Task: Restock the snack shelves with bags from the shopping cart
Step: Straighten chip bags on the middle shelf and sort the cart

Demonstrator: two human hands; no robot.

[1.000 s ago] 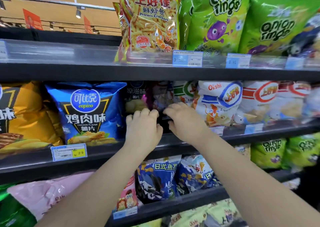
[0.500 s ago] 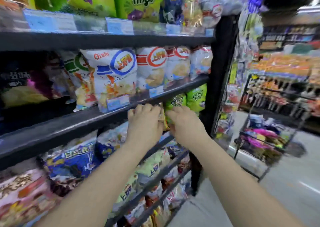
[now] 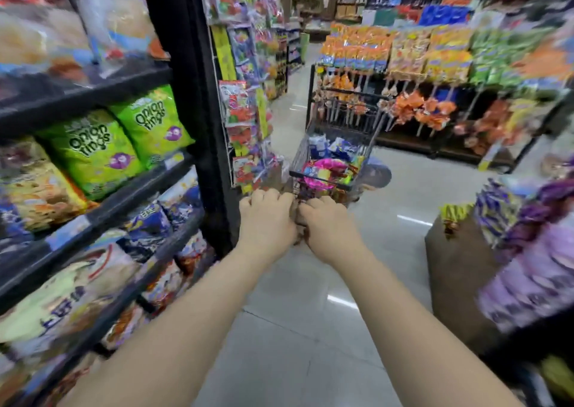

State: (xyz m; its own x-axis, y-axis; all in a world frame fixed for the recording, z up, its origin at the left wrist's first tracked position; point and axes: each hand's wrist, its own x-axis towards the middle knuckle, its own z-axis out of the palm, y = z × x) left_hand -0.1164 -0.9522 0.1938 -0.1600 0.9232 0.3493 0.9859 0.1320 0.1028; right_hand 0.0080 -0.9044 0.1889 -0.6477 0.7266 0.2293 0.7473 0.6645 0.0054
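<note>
Both hands have been swung from the shelves (image 3: 130, 193) toward the aisle (image 3: 310, 344). Left hand (image 3: 267, 221) and right hand (image 3: 329, 231) are held touching, fingers (image 3: 264, 195) curled; whether anything is pinched cannot be told. Just beyond, bags (image 3: 323, 173) are seen in the cart (image 3: 348, 116).

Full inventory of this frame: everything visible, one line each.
shelves: black, left side, stocked with blurred bags
onion ring bags: two, green, side by side on a left shelf
hanging packets: many, mixed colours, on the shelf end
shopping cart: one, wire with a black rim, in the aisle beyond the hands
pink bag: one, in the cart among other packs
orange packs: many, on the display across the aisle
purple bags: several, right edge, blurred
brown box: one, right, beside the purple bags
left hand: fingers curled, any contents unclear
right hand: fingers curled, close beside the left
</note>
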